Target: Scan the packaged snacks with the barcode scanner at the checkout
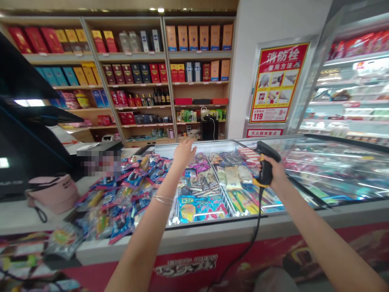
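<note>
Black-and-yellow handheld barcode scanner [266, 165] is gripped by the handle in the right hand [278, 172], fingers closed around it, leaving the scanner head free and tipped up above the glass-topped chest freezer [182, 243]. Slack black cable [257, 221] drops from the scanner's base past the freezer front, tethering it. Left hand [184, 154] is open and empty, fingers spread, above the far side of the freezer's open section; cannot tell if it touches anything. Metal wire baskets [223, 194] below divide bright foil packets [197, 209] into separate groups. More loose foil packets [127, 194] lie heaped on the white counter [18, 213] beside the freezer, with a pink fabric bag [51, 194] near them. Wooden shelves [121, 54] behind hold rows of boxed goods and bottles.
</note>
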`<state>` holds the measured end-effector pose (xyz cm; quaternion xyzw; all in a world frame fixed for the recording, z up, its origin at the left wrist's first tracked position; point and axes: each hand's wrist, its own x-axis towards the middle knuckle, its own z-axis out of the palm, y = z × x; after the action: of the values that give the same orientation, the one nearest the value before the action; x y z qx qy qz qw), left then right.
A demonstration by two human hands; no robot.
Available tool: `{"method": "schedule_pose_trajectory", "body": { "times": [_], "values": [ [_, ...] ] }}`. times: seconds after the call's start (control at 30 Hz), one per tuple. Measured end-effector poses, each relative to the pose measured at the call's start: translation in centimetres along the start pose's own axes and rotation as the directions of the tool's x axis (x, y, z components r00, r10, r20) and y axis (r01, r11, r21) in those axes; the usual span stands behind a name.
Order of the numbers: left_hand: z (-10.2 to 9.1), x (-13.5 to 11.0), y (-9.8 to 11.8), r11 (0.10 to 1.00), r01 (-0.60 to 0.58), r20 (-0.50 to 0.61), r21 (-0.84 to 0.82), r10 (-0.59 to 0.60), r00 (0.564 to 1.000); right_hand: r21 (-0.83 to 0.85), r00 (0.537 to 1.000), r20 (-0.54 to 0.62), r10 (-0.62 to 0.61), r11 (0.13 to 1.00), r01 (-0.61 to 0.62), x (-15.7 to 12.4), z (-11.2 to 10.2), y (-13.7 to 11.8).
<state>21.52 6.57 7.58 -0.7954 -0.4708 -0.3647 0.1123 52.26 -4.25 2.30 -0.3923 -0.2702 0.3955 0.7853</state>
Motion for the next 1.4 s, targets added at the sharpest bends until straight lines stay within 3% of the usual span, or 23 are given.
{"method": "schedule_pose_trajectory", "body": {
  "times": [0.07, 0.2, 0.3, 0.37, 0.5, 0.7, 0.8, 0.9, 1.0, 1.07, 1.13, 1.23, 1.4],
  "values": [
    [-1.6, -0.7, -3.9, 0.996, 0.054, 0.001, 0.076, -0.055, 0.999, -0.028, 0.982, 0.119, 0.146, 0.989, -0.144, -0.4, 4.1, 1.2],
    [-2.9, -3.3, -9.5, 0.973, 0.104, -0.014, 0.205, -0.104, 0.995, -0.022, 0.913, 0.346, 0.217, 0.974, -0.223, -1.4, 11.3, 5.5],
    [-3.1, -5.4, -12.0, 0.956, 0.166, -0.033, 0.242, -0.163, 0.986, -0.058, 0.855, 0.44, 0.274, 0.959, -0.277, -2.4, 14.8, 9.3],
    [-3.3, -6.5, -13.1, 0.956, 0.195, -0.02, 0.217, -0.196, 0.98, -0.108, 0.813, 0.485, 0.322, 0.945, -0.31, -3.0, 15.7, 11.2],
    [-3.6, -7.6, -14.2, 0.93, 0.272, -0.011, 0.247, -0.278, 0.96, -0.128, 0.772, 0.56, 0.301, 0.952, -0.279, -4.2, 15.2, 12.8],
    [-3.3, -7.8, -14.8, 0.904, 0.212, 0.259, 0.372, -0.32, 0.911, -0.187, 0.748, 0.55, 0.371, 0.928, -0.323, -5.5, 14.0, 13.5],
    [-3.5, -7.7, -15.1, 0.924, 0.203, 0.292, 0.324, -0.302, 0.907, -0.227, 0.737, 0.551, 0.39, 0.921, -0.317, -6.0, 14.0, 14.1],
    [-4.2, -7.5, -15.5, 0.948, 0.256, 0.244, 0.19, -0.298, 0.923, -0.225, 0.734, 0.57, 0.37, 0.929, -0.294, -6.3, 14.1, 14.5],
    [-5.0, -7.6, -15.9, 0.934, 0.355, 0.076, -0.045, -0.351, 0.933, -0.206, 0.739, 0.582, 0.339, 0.941, -0.269, -6.5, 14.1, 14.4],
    [-5.4, -7.7, -16.0, 0.877, 0.431, -0.047, -0.214, -0.45, 0.892, -0.201, 0.737, 0.591, 0.329, 0.944, -0.261, -6.6, 14.1, 14.1],
    [-5.2, -7.7, -15.9, 0.778, 0.476, -0.104, -0.41, -0.558, 0.823, -0.203, 0.736, 0.593, 0.328, 0.945, -0.258, -6.7, 14.1, 13.9],
    [-3.9, -7.1, -15.2, 0.624, 0.385, -0.134, -0.68, -0.623, 0.771, -0.198, 0.743, 0.587, 0.322, 0.947, -0.253, -6.8, 14.1, 13.7],
    [0.0, -6.0, -13.3, 0.534, 0.163, -0.155, -0.83, -0.502, 0.851, -0.143, 0.772, 0.57, 0.281, 0.959, -0.243, -6.9, 14.2, 13.8]
  ]
}}
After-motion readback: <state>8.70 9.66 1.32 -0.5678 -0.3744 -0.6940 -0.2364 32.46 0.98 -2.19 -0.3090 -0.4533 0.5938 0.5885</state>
